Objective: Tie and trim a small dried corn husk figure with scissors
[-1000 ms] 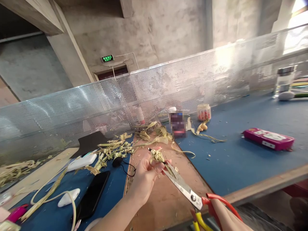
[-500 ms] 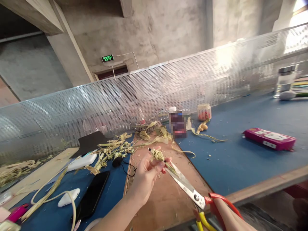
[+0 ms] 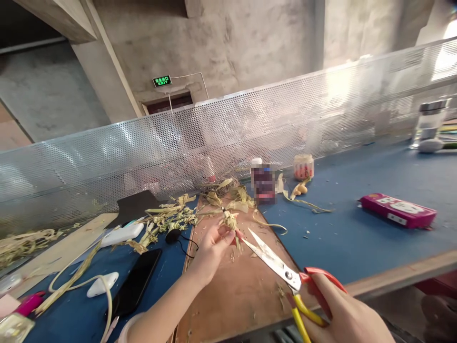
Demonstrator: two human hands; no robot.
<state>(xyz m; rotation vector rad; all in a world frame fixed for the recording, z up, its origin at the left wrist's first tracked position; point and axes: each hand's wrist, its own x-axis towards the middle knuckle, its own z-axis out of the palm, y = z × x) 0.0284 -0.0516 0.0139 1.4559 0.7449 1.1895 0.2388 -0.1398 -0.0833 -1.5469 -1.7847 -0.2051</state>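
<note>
L hand [image 3: 214,248], approx. ctr of frame, pinches a small bundle of dried leaf [image 3: 229,219] btwn thumb & fingers; loose ends stick out below. R hand [image 3: 348,312], lower right, is curled round the handles of the scissors [image 3: 274,263] (one red, one yellow), blades parted & pointing up-left, tips near L fingertips; can't tell if touching. Brown board [image 3: 228,300] lies beneath, w/ small scraps on it. Blue tabletop [image 3: 342,238] bears a black phone [image 3: 139,281], lower left, & purple box [image 3: 397,210], right.
</note>
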